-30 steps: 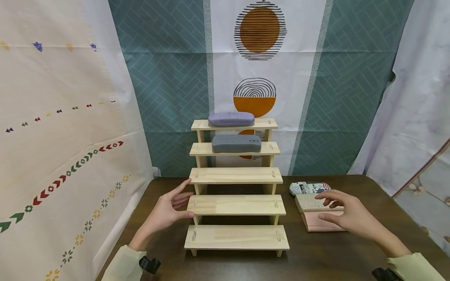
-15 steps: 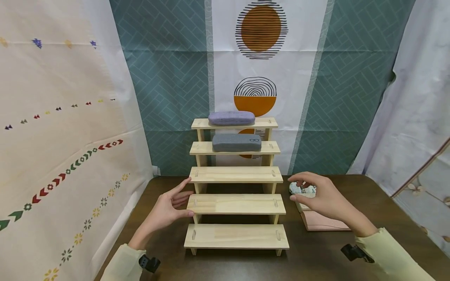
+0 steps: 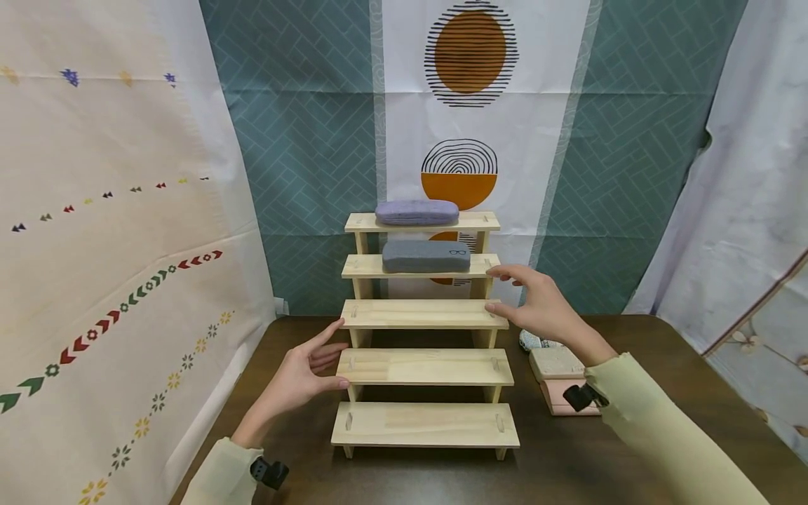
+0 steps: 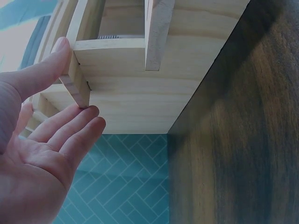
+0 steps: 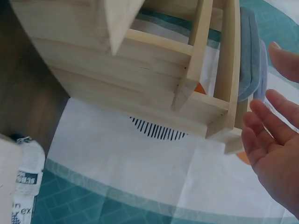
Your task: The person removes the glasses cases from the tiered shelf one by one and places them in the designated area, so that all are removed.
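A stepped wooden display stand (image 3: 419, 314) with several tiers faces me. On its top tier lies a purple glasses case (image 3: 416, 212); a grey glasses case (image 3: 426, 257) with a glasses print rests one tier lower. My left hand (image 3: 309, 375) holds the left end of a lower tier, thumb (image 4: 58, 51) at the front edge and fingertips (image 4: 91, 112) at the back edge. Raised beside the stand's right side is my right hand (image 3: 536, 301), thumb and fingers apart and holding nothing. It is close to the right end of the grey case's tier.
On the brown table (image 3: 587, 456), right of the stand, lie a pink case (image 3: 568, 396), a cream case (image 3: 555, 364) and a newsprint-patterned case (image 3: 533, 341), partly behind my right arm. Patterned cloths (image 3: 303, 154) hang at the back and sides.
My right hand has moved left and up from over the cases on the right to beside the stand's upper tiers. The left hand stays in place on the stand.
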